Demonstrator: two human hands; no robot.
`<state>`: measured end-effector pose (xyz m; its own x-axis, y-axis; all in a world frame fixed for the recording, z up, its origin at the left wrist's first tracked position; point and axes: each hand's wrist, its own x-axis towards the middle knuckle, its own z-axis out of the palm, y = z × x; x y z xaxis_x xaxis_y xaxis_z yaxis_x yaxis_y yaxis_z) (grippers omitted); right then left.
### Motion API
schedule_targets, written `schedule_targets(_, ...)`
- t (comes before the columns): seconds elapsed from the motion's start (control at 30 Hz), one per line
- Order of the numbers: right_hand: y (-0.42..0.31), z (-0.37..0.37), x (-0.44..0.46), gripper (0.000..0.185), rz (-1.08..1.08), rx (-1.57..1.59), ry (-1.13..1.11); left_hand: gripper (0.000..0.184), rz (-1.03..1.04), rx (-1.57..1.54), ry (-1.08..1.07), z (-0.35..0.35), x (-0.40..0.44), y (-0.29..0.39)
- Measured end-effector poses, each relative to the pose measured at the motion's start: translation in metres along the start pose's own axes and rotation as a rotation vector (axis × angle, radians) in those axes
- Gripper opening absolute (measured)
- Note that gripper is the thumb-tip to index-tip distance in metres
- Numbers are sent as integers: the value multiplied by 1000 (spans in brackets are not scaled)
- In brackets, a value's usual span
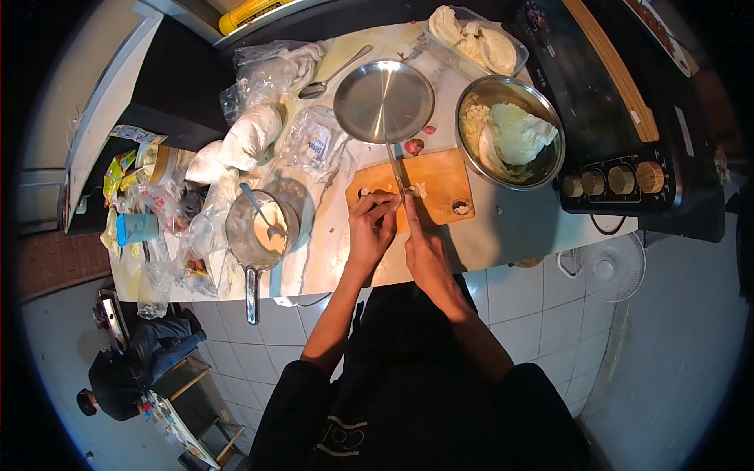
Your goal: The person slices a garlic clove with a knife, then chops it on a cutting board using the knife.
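Observation:
Both my hands are over an orange-brown cutting board (pixel 449 171). A knife (pixel 394 163) lies across the board, blade pointing away from me, its handle hidden by my fingers. My right hand (pixel 424 250) is closed round the knife's near end, with the index finger stretched forward. Beside the blade, my left hand (pixel 372 228) has its fingers bent together at the board's near edge; what they pinch is too small to make out. Small pale chopped pieces (pixel 419 190) lie just right of the blade. A shallot (pixel 414 147) sits beyond the board.
A steel plate (pixel 383 102) and a spoon (pixel 336 72) lie behind the board. At the right are a bowl with cabbage (pixel 510 133), a plastic tub (pixel 479 41) and a stove (pixel 620 180). A saucepan (pixel 263 228) and plastic bags stand left. A person sits at lower left.

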<state>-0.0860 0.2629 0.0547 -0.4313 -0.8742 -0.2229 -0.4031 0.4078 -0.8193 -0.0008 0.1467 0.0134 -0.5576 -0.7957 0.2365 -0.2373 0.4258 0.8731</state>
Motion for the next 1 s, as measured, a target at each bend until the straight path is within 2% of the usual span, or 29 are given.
schedule_targets(0.23,4,5,3,79,-82,28,66,19,32,18,-10,-1,1,0)
schedule_targets(0.3,0,3,3,80,7,9,12,19,39,28,-26,-2,1,-1)
schedule_targets(0.43,6,5,4,81,38,-57,-27,19,20,51,-42,-3,2,2)
schedule_targets(0.7,14,10,-3,82,-115,-142,72,22,57,67,-42,-4,2,0)
schedule_targets(0.8,10,4,-5,81,-20,-76,20,22,82,79,-44,-5,2,0)
schedule_targets(1.0,6,5,3,77,-69,-23,72,25,71,56,-43,-5,1,1)
